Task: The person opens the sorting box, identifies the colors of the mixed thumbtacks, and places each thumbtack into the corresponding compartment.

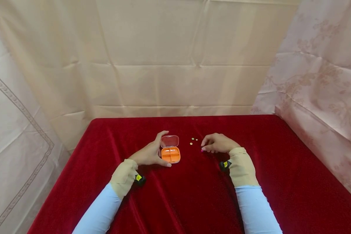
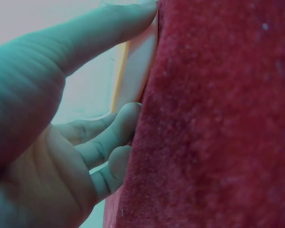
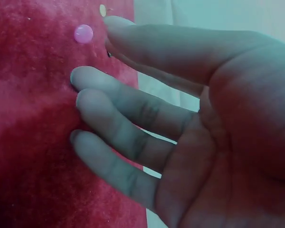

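A small orange pill box (image 1: 166, 158) with four-way dividers lies on the red cloth, its clear lid (image 1: 170, 141) raised at the back. My left hand (image 1: 150, 154) grips it from the left, thumb at the near edge and index finger up by the lid. In the left wrist view, the thumb and a fingertip meet the box's pale side (image 2: 135, 61). My right hand (image 1: 219, 143) hovers low over the cloth with loosely bent fingers. A glossy round pink piece (image 3: 83, 33), like a pill, lies on the cloth just off its thumb and fingertips.
Between the box and my right hand lie a few tiny round pieces: a green one (image 1: 193, 138), a yellowish one (image 1: 191, 143) and a smaller pale one (image 1: 197, 139). The red-covered table (image 1: 193, 195) ends at a hanging beige cloth (image 1: 175, 84).
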The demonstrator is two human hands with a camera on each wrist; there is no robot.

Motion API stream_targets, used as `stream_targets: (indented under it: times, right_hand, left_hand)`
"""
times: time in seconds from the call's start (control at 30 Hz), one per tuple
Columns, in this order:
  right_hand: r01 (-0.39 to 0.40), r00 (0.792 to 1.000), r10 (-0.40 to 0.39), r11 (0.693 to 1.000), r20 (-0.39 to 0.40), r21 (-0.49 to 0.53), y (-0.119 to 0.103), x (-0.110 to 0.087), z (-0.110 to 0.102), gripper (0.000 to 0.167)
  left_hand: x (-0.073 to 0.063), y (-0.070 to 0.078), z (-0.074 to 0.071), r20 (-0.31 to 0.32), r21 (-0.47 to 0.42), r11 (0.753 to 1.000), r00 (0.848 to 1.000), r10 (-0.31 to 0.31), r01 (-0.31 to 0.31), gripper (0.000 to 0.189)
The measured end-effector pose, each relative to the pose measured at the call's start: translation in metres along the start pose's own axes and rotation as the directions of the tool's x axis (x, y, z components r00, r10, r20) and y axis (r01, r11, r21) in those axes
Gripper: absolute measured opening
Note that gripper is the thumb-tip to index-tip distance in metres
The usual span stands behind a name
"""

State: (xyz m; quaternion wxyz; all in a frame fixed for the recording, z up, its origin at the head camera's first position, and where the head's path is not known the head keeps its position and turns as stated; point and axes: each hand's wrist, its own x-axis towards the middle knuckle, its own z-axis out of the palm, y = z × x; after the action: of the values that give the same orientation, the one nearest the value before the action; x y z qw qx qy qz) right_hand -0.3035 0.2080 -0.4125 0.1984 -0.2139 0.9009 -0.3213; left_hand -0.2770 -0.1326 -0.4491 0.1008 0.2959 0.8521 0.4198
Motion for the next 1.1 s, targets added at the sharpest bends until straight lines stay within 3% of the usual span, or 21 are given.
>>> stream_targets:
  times: [0.23, 0.6, 0.77, 0.97, 1.1]
  right_hand:
    - [-0.005, 1.0, 0.006, 1.0, 0.028, -0.026, -0.005, -0.002, -0.001, 0.009]
    - [-0.042, 0.999, 0.041, 0.995, -0.005, -0.094, -0.005, 0.005, 0.005, 0.009]
    - [-0.046, 0.999, 0.045, 0.997, -0.02, -0.066, 0.001, 0.007, 0.008, 0.01]
    - [-0.069, 0.994, 0.081, 0.987, -0.079, 0.145, 0.009, 0.009, 0.011, 0.014]
    - [-0.102, 0.982, 0.152, 0.928, -0.115, 0.358, 0.011, 0.01, 0.011, 0.021]
  left_hand:
    - [0.0, 0.001, -0.002, -0.001, -0.013, 1.0, 1.0, -0.015, 0.015, 0.127]
    - [-0.001, 0.0, -0.004, 0.007, -0.022, 0.999, 0.999, -0.034, 0.034, 0.126]
    - [-0.002, 0.001, -0.004, 0.017, -0.019, 0.999, 0.999, -0.036, 0.037, 0.127]
    - [-0.002, 0.001, -0.005, 0.022, -0.013, 0.998, 0.998, -0.055, 0.055, 0.127]
    - [-0.003, -0.001, -0.005, 0.022, -0.011, 0.998, 0.998, -0.058, 0.059, 0.128]
